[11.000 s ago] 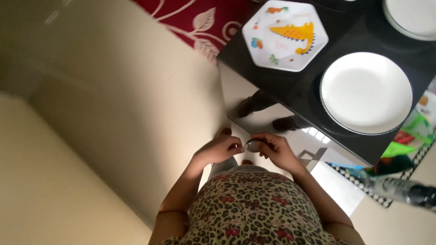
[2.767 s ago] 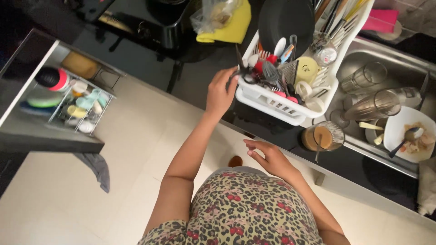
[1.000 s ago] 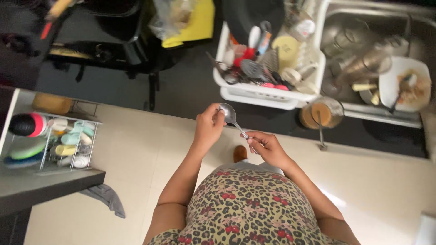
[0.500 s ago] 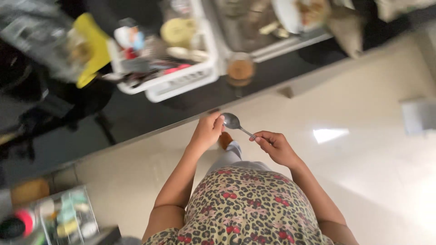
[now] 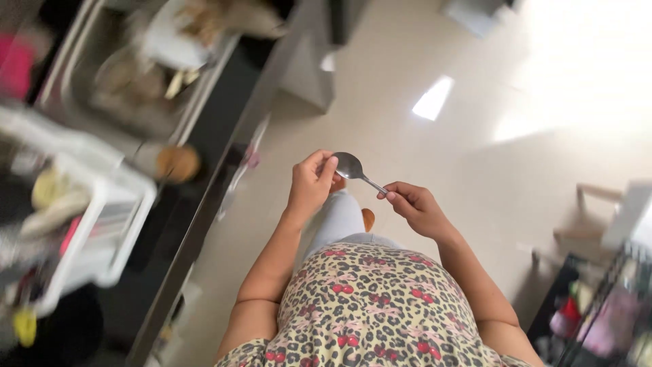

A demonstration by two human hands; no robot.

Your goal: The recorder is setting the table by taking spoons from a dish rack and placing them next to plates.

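A metal spoon (image 5: pixel 353 168) is held between both hands in front of my body, above the pale floor. My right hand (image 5: pixel 413 207) pinches the handle end. My left hand (image 5: pixel 310 183) has its fingertips on the bowl of the spoon. Below the hands I see my leopard-print top and one foot on the floor.
The dark kitchen counter (image 5: pixel 224 129) runs along the left, blurred, with a white dish rack (image 5: pixel 102 224), a glass of brown drink (image 5: pixel 178 163) and a sink holding dirty dishes (image 5: pixel 136 75). A dark rack with colourful items (image 5: pixel 598 306) stands at the lower right. Pale tiled floor (image 5: pixel 475 136) lies ahead.
The view has swung round: the counter, ahead before, now lies to my left. Both hands keep the spoon in the same grip in front of my body.
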